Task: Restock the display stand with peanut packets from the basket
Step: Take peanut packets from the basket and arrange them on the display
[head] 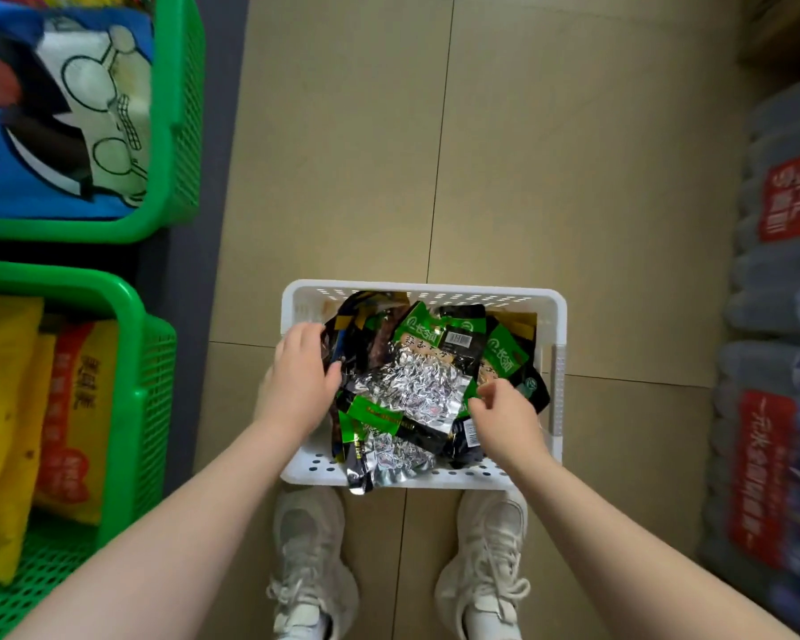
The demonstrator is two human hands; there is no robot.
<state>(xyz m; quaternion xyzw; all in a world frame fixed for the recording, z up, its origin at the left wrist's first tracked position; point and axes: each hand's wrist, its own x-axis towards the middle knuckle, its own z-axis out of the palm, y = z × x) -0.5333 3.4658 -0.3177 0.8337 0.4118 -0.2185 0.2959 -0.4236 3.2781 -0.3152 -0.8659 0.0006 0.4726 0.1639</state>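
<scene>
Both hands [303,376] [504,408] in basket [423,288], packets [407,385] jumbled, axes mixed.

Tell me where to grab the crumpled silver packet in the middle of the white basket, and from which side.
Take the silver packet by its right edge, coming from above with the right hand, which is already beside that edge. The packet lies flat, foil side up, on top of the pile in the white basket, so a pinch at the exposed edge should lift it free. Its left side is near the left hand.
</scene>
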